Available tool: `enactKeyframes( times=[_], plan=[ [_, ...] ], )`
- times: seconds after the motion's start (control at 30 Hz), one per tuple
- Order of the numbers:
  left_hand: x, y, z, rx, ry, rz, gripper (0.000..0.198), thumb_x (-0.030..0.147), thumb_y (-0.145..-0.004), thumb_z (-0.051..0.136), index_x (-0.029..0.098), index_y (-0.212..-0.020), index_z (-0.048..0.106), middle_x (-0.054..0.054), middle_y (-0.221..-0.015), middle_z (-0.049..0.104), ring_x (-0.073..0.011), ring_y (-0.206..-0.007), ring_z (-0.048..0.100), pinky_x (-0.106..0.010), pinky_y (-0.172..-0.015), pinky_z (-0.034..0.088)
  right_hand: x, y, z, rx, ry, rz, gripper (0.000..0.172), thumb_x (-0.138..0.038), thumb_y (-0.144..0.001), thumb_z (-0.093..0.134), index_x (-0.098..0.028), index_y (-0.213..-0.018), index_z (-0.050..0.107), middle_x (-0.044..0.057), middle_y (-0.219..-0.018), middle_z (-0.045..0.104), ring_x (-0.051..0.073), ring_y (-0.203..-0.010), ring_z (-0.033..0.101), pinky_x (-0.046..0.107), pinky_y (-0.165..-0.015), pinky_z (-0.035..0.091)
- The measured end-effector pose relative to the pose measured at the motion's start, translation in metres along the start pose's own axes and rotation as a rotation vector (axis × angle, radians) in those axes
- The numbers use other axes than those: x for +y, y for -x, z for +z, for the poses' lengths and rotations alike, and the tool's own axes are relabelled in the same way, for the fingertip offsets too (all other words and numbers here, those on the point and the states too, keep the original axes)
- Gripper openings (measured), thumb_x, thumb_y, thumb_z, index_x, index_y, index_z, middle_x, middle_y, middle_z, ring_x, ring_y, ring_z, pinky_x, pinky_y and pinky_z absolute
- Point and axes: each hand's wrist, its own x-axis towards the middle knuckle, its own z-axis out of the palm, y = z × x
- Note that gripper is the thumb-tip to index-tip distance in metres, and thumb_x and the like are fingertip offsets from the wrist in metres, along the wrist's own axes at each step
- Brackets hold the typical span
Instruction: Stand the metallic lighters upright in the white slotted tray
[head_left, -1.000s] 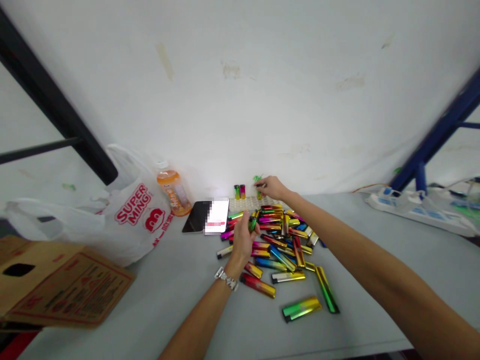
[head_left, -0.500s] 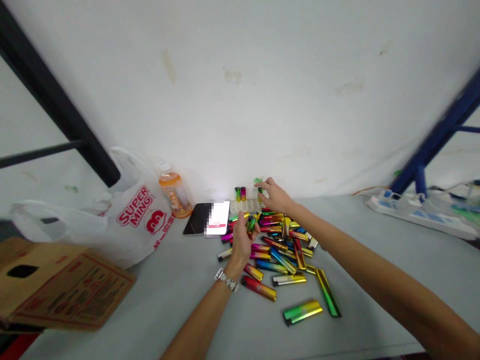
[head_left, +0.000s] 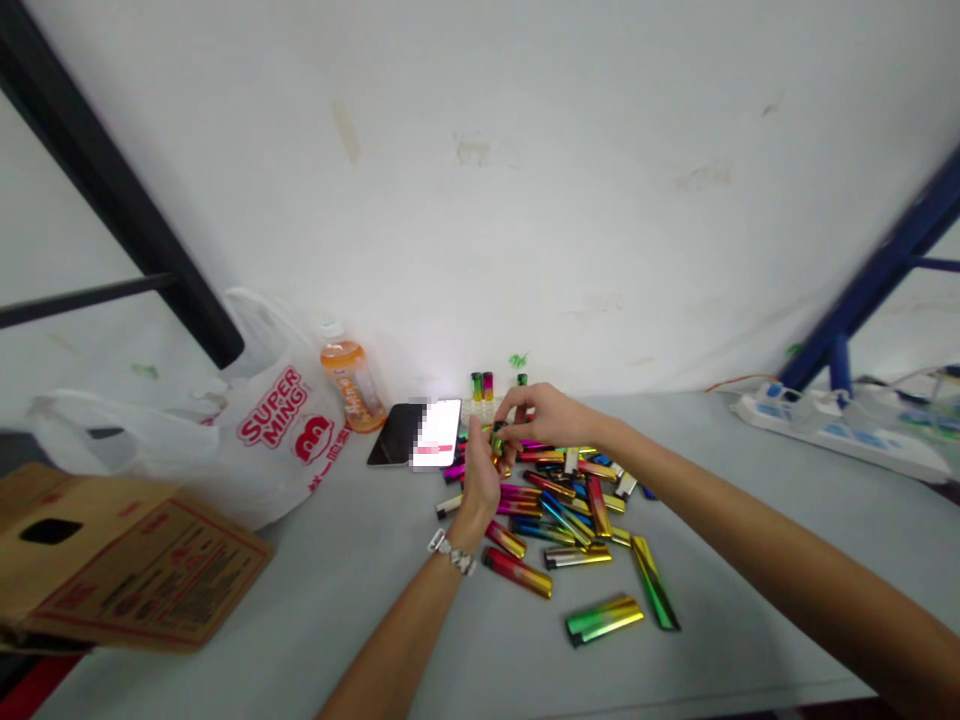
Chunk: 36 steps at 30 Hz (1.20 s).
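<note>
My left hand (head_left: 482, 482), with a metal bracelet on the wrist, is closed around a green lighter (head_left: 498, 432) at the near edge of a pale holed tray (head_left: 480, 410). My right hand (head_left: 546, 415) meets it there, its thumb and forefinger pinching the top of that lighter. Fingers partly hide the lighter, and I cannot tell if more are in the left palm. Three lighters stand upright in the tray: a green-yellow one (head_left: 476, 386), a pink one (head_left: 488, 386) and a green one (head_left: 522, 380). Below the hands spreads a pile of shiny two-tone lighters (head_left: 555, 500).
Left of the tray lie a dark tablet or phone (head_left: 396, 434) and a lit phone (head_left: 439, 430). Further left are an orange drink bottle (head_left: 352, 385), a white plastic bag (head_left: 255, 460) and a cardboard box (head_left: 142, 570). A power strip (head_left: 840, 435) lies at the right.
My right hand has come from the green lighter at the tray's right end, left and down to my left hand. That lighter now stands free. My left hand has barely moved.
</note>
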Motion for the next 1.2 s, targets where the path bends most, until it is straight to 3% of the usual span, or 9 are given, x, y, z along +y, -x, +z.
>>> enactKeyframes(
  times=[0.07,0.2,0.37,0.5,0.7,0.9,1.2],
  plan=[
    [-0.002,0.000,-0.001,0.018,-0.059,0.004,0.070,0.082,-0.078,0.027,0.017,-0.070,0.052,0.001,-0.055,0.050,-0.0083,-0.045,0.040,-0.020,-0.042,0.024,0.004,-0.006,-0.004,-0.039,-0.022,0.001,0.021,-0.030,-0.078,0.069,-0.014,-0.091,0.072,0.004,-0.077,0.070,0.013,-0.067,0.062,0.026,-0.064,0.047],
    [-0.007,0.001,-0.006,0.183,-0.303,0.070,0.055,0.069,-0.087,0.035,0.019,-0.096,0.057,-0.004,-0.083,0.062,-0.0155,-0.068,0.057,-0.025,-0.052,0.041,0.016,-0.025,-0.021,-0.025,-0.011,0.028,0.021,-0.028,-0.079,0.067,-0.012,-0.092,0.072,0.004,-0.075,0.071,0.014,-0.066,0.063,0.025,-0.063,0.047],
    [-0.007,0.008,-0.008,0.270,-0.534,0.206,0.040,0.052,-0.093,0.040,0.021,-0.116,0.052,-0.008,-0.112,0.059,-0.0204,-0.099,0.058,-0.033,-0.080,0.048,0.041,-0.057,-0.038,0.108,0.335,0.057,0.019,-0.020,-0.076,0.069,-0.014,-0.093,0.072,0.005,-0.084,0.073,0.015,-0.074,0.064,0.024,-0.068,0.046],
    [-0.006,0.010,-0.008,0.232,-0.608,0.274,0.031,0.044,-0.095,0.038,0.020,-0.098,0.057,-0.006,-0.100,0.061,-0.0198,-0.096,0.057,-0.035,-0.089,0.044,0.057,-0.075,-0.033,0.099,0.599,0.133,0.023,-0.022,-0.077,0.067,-0.018,-0.099,0.072,0.004,-0.092,0.074,0.017,-0.080,0.065,0.024,-0.067,0.043],
    [-0.007,0.007,-0.013,0.199,-0.726,0.324,0.035,0.047,-0.096,0.035,0.021,-0.090,0.057,-0.004,-0.090,0.062,-0.0189,-0.086,0.057,-0.034,-0.084,0.044,0.067,-0.086,-0.024,0.068,0.820,0.101,0.022,-0.024,-0.080,0.062,-0.022,-0.099,0.073,0.003,-0.097,0.075,0.022,-0.093,0.066,0.030,-0.086,0.041],
    [-0.005,0.004,-0.016,0.177,-0.915,0.326,0.030,0.044,-0.095,0.040,0.020,-0.086,0.056,-0.004,-0.091,0.062,-0.0179,-0.080,0.058,-0.033,-0.078,0.045,0.070,-0.085,-0.026,0.025,0.872,0.134,0.023,-0.024,-0.080,0.062,-0.024,-0.099,0.075,0.003,-0.098,0.076,0.021,-0.096,0.066,0.031,-0.090,0.038],
    [-0.006,0.001,-0.018,0.168,-1.022,0.397,0.032,0.041,-0.095,0.041,0.020,-0.076,0.056,-0.004,-0.083,0.059,-0.0177,-0.078,0.056,-0.032,-0.076,0.044,0.069,-0.084,-0.033,0.007,0.821,0.096,0.024,-0.021,-0.080,0.062,-0.023,-0.097,0.078,0.005,-0.097,0.077,0.023,-0.094,0.067,0.033,-0.090,0.039]
  ],
)
